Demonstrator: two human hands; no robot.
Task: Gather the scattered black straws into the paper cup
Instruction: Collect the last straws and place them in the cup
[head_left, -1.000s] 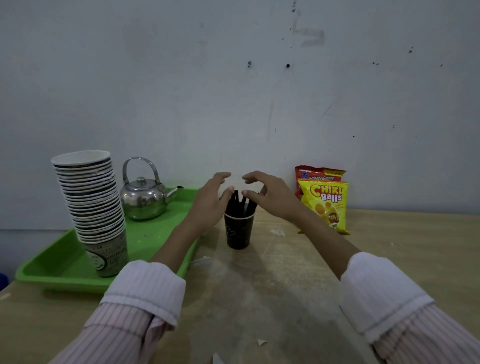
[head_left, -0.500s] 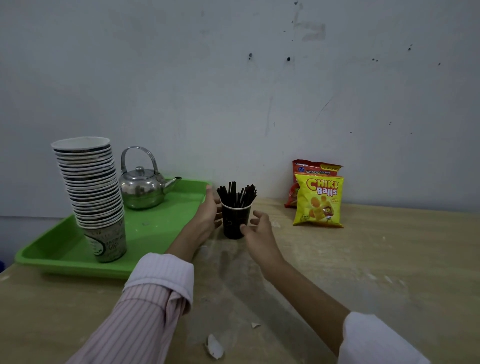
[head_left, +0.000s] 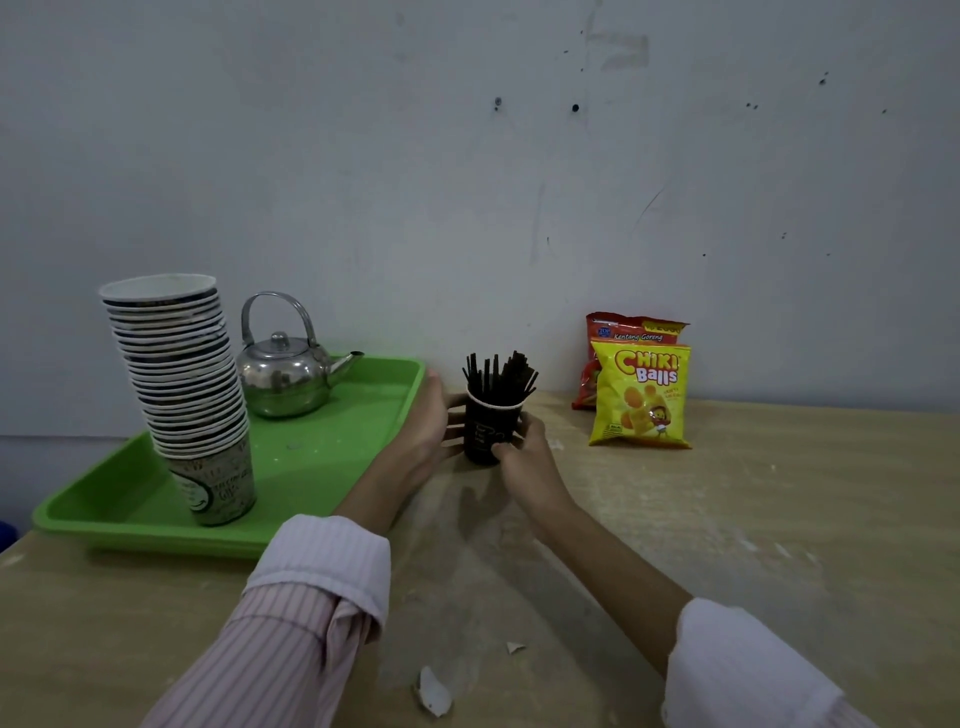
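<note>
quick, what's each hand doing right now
Left hand: closed around the cup from its left side.
Right hand: closed on the cup's right side, fingers wrapped low.

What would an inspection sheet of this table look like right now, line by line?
Surface: wooden table, scuffed and dusty, with small white scraps near the front edge.
Job's things: dark paper cup upright on the table, black straws standing in it; no loose straws seen.
Clutter: green tray carrying a stack of paper cups and a metal kettle; two snack bags leaning by the wall.
Grippers: left hand and right hand cupped around the cup's sides.
Cables: nothing seen.
Surroundings: pale wall with marks and small holes.
</note>
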